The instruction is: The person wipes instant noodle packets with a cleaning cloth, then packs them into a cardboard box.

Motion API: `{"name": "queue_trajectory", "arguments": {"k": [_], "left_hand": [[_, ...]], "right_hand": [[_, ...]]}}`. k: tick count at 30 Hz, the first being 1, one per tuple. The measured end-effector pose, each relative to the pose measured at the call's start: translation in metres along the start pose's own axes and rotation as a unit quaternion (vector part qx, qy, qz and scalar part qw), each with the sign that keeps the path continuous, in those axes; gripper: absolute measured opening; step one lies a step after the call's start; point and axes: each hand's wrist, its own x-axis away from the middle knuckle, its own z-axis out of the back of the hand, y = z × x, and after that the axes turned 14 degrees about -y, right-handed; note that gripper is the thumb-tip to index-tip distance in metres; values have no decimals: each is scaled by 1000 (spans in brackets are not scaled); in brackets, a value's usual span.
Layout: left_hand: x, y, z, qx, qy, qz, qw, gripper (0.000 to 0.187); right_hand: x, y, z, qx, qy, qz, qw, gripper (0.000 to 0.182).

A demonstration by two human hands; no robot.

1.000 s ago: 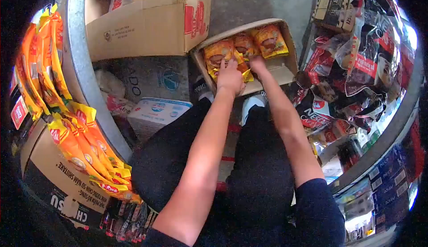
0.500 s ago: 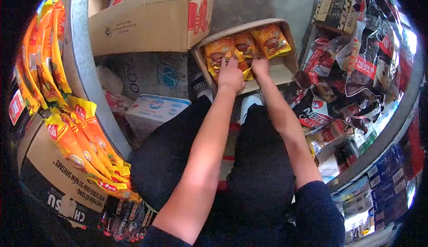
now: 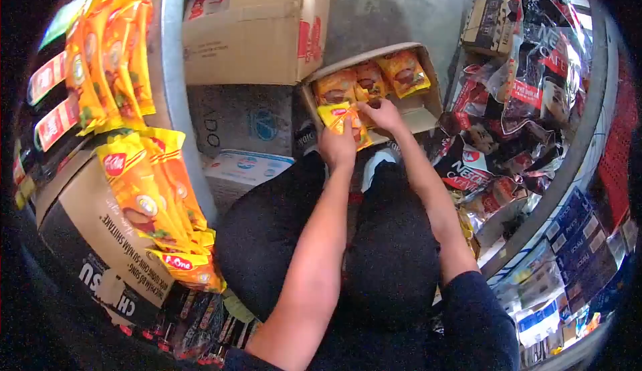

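Note:
An orange and yellow food packet (image 3: 344, 113) is lifted at the front of an open carton (image 3: 422, 121). My left hand (image 3: 338, 145) grips its lower part, thumb across the front. At the packet's right edge, my right hand (image 3: 382, 115) is closed with its fingertips pinching it. More packets of the same kind lie behind in the carton, among them one at the right (image 3: 405, 73) and one at the left (image 3: 334, 84). The bare cardboard bottom shows at the carton's right side.
A large cardboard box (image 3: 244, 43) stands behind on the left. Orange packets (image 3: 150, 194) hang along the left rack, above a brown and black carton (image 3: 110, 237). Dark Nescafé bags (image 3: 468, 167) crowd the right side, inside a curved metal rail (image 3: 568, 210).
One packet has come up from the carton's front and tilted towards me, held in both hands. My left hand has drawn back slightly. The view has shifted so the left rack shows more.

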Motion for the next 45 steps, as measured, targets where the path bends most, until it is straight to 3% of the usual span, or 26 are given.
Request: {"name": "queue_trajectory", "arguments": {"k": [1, 2, 5, 9, 12, 14, 16, 19, 20, 23, 26, 29, 32, 35, 38, 42, 45], "left_hand": [[-1, -2, -3, 113, -7, 54, 992, 44], [-17, -31, -24, 114, 75, -5, 991, 49], [-15, -44, -29, 233, 70, -26, 970, 53], [-3, -50, -29, 147, 84, 47, 984, 46], [-6, -70, -38, 193, 76, 55, 977, 46], [-19, -91, -48, 211, 59, 82, 972, 49], [-5, -68, -37, 276, 41, 80, 957, 49], [-8, -66, -36, 241, 51, 73, 967, 48], [-15, -76, -41, 207, 59, 69, 974, 48], [-30, -99, -58, 269, 50, 71, 959, 49], [-6, -61, -34, 174, 45, 132, 975, 49], [-8, -70, -41, 218, 57, 75, 971, 50], [3, -51, -29, 190, 43, 99, 976, 44], [-1, -59, -38, 213, 58, 87, 971, 38], [18, -36, -25, 205, 86, 72, 972, 36], [2, -61, -44, 240, 133, 34, 961, 36], [20, -37, -34, 276, 134, -2, 952, 36]], "right_hand": [[1, -10, -1, 17, -7, -7, 1000, 68], [-3, -13, -3, 66, 6, -26, 997, 79], [-2, -26, -5, 20, -49, 15, 998, 65], [-11, -20, -13, -48, -55, 32, 997, 62], [2, -46, -10, -76, -74, -4, 994, 64], [-5, -42, -24, -70, -35, -2, 997, 64], [-7, -42, -29, -63, 15, 12, 998, 70], [-25, -48, -39, -71, 98, 87, 989, 76], [-32, -48, -32, -70, 23, 63, 995, 78], [-59, -47, -28, -4, -53, -21, 998, 69], [-56, -54, -34, 28, 2, 1, 1000, 64], [-58, -54, -33, -22, -65, 39, 997, 62], [-50, -64, -34, 42, -19, 38, 998, 59], [-46, -60, -43, -76, 12, 143, 987, 67], [-71, -29, -38, 11, 2, 150, 989, 65], [-22, -45, 8, -69, 50, 235, 968, 51], [24, -65, 46, -153, 29, 219, 963, 44]]}}
